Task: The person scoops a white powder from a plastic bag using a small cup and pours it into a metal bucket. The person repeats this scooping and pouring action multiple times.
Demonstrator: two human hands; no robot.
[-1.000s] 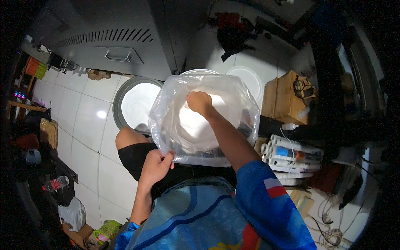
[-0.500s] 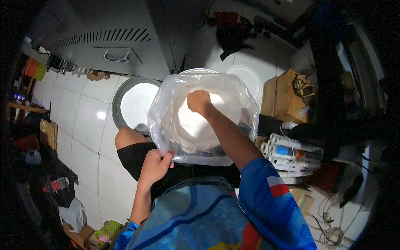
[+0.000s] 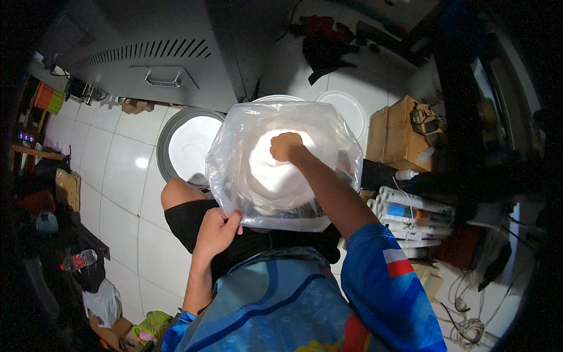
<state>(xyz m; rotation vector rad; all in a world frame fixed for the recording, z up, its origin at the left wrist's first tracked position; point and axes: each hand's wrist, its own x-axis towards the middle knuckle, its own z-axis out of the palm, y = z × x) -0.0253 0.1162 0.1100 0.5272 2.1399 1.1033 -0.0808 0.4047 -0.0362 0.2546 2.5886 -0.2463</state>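
A large clear plastic bag [image 3: 226, 135] stands wide open in front of me, between my knees. White material [image 3: 271, 176], which looks like powder, lies brightly lit at its bottom. My left hand [image 3: 216, 233] is closed on the bag's near left rim, thumb on top. Inside the bag's mouth is my right hand [image 3: 286, 146], curled into a fist over the white material. Whether it touches the material, and what the fist holds, is hidden. Left of the bag sits a round grey basin [image 3: 165, 146] with similar white material [image 3: 190, 149] in it.
A grey metal cabinet [image 3: 146, 64] with a handle stands beyond the basin. Behind the bag lies a round white lid [image 3: 346, 111]. To the right are a cardboard box [image 3: 390, 138], several white rolls [image 3: 416, 214] and loose cables [image 3: 469, 328]. A plastic bottle [image 3: 85, 259] lies at left.
My right fist has moved slightly right and down inside the bag, and the right elbow has swung outward. The left hand keeps its hold on the rim.
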